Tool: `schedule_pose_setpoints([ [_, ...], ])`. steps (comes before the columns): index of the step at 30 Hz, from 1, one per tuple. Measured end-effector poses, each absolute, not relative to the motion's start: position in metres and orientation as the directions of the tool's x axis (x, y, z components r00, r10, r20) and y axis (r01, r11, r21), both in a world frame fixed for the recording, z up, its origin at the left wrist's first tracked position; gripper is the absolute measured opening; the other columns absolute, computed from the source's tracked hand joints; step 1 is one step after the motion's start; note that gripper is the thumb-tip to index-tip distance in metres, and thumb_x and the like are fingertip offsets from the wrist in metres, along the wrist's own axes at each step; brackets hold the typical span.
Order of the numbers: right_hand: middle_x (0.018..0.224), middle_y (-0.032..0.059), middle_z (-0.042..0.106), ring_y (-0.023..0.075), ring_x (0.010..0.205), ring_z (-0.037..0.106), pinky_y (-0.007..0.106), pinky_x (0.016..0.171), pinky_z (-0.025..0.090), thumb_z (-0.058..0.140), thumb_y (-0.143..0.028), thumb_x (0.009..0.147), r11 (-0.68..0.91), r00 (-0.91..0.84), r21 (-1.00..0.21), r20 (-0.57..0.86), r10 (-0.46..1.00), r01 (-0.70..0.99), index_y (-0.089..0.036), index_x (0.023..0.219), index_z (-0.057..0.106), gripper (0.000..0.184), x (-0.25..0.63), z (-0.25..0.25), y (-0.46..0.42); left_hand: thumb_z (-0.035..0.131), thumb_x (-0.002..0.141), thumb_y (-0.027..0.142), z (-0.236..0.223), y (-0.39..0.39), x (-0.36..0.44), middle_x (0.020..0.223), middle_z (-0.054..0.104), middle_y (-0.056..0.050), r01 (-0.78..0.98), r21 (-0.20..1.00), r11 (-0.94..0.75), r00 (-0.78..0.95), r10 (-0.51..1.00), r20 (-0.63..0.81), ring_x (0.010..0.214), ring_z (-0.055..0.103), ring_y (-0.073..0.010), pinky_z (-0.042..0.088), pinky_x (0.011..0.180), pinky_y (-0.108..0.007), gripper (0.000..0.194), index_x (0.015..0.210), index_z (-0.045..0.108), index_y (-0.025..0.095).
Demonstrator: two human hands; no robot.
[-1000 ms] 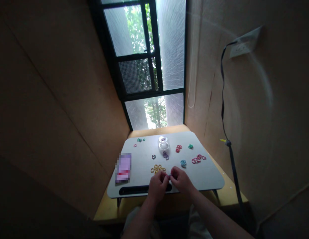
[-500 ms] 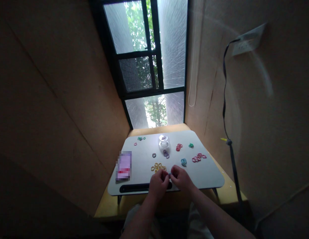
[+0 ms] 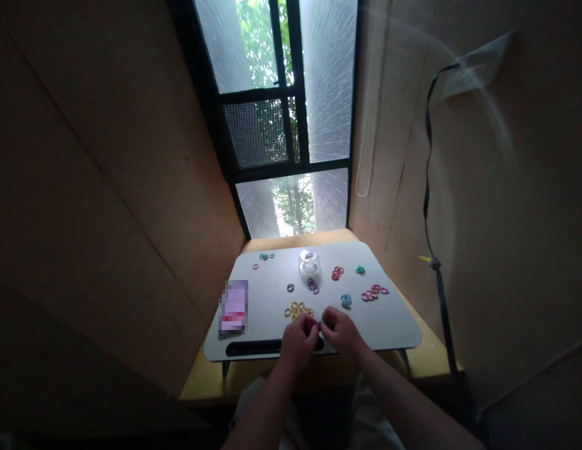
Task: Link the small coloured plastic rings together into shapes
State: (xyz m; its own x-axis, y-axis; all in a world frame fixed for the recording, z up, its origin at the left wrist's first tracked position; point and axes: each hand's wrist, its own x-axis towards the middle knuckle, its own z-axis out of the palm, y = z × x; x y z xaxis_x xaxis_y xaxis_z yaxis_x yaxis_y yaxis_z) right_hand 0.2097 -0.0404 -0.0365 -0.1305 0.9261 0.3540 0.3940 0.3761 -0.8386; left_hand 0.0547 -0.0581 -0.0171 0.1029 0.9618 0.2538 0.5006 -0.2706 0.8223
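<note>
Head cam's got a white table (image 3: 267, 294), and far left on it lies a flat purple thing (image 3: 233, 306), all pixelated. Next over, a long black slot (image 3: 253, 347) runs along the near edge, with a lone pink ring (image 3: 255, 267) and some green rings (image 3: 264, 257) up at the back. Then one dark ring (image 3: 291, 288), and closer in a bunch of yellow rings (image 3: 297, 307) right by the left hand (image 3: 299, 340), fingers and thumb pinched. Clear container (image 3: 310, 265) behind, purple rings (image 3: 312, 286) at its foot. Between both sets of fingertips is a small bluish bit (image 3: 320, 323); ring maybe, too tiny for me to swear to. Right hand (image 3: 341, 331) is pinching it too. Past that: red rings (image 3: 336, 273), blue rings (image 3: 346, 301) just beyond that hand, a green clump (image 3: 361, 270), pinkish-red rings (image 3: 374, 293), and a dark cord (image 3: 427, 169) hanging down the wall.
</note>
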Motion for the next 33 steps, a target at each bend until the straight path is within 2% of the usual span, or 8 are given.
schedule_pose_setpoints([
  [22,0.058,-0.0049,0.047,0.0101,0.053,0.041,0.022,0.049,0.032,0.056,-0.023,0.076,0.364,-0.14,-0.853,0.336,0.931,0.374,-0.02,0.069,0.047,0.012,0.2106,-0.0357,-0.0412,0.054,0.082,0.031,-0.0145,-0.0596,0.0557,0.063,0.056,0.003,0.515,0.82,-0.251,0.092,0.967,0.239,0.059,0.05,-0.0117,0.036,0.059,-0.023,0.015,0.076,0.057,0.018],
  [33,0.063,-0.0032,0.051,0.0109,0.056,0.045,0.022,0.052,0.036,0.054,-0.021,0.078,0.399,-0.17,-0.854,0.362,0.917,0.334,-0.02,0.072,0.048,0.008,0.2123,-0.0406,-0.0384,0.054,0.082,0.031,-0.0149,-0.0603,0.0553,0.064,0.057,0.002,0.511,0.822,-0.251,0.09,0.967,0.24,0.06,0.051,-0.0118,0.036,0.06,-0.023,0.014,0.076,0.057,0.018],
])
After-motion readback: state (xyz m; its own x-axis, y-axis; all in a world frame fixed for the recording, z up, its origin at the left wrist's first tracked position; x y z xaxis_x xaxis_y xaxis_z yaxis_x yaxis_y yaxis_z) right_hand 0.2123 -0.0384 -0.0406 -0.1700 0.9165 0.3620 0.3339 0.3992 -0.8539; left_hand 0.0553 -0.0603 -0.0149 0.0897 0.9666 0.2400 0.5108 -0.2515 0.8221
